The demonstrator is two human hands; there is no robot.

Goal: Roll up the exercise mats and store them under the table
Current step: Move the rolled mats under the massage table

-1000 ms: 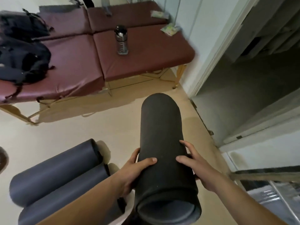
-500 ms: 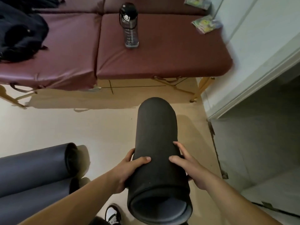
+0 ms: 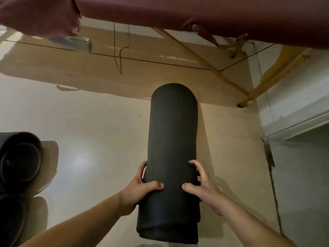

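Note:
A rolled black exercise mat [image 3: 173, 132] points lengthwise away from me toward the maroon massage table [image 3: 195, 13], low over the beige floor. My left hand [image 3: 140, 189] grips its left side near the close end, thumb on top. My right hand [image 3: 201, 186] holds the right side with curled fingers. The mat's far end stops just short of the table's shadow. At the left edge lie two more rolled dark mats [image 3: 17, 157], end-on.
Yellow wooden table legs [image 3: 270, 81] and braces slant down at the right, with thin black cables [image 3: 121, 56] strung under the table. A white wall and door frame [image 3: 292, 111] stand at the right. Open floor lies under the table's middle.
My view has dropped and moved closer to the table, so its top is out of sight and its underside shows. The mat has come lower and nearer the table in both hands.

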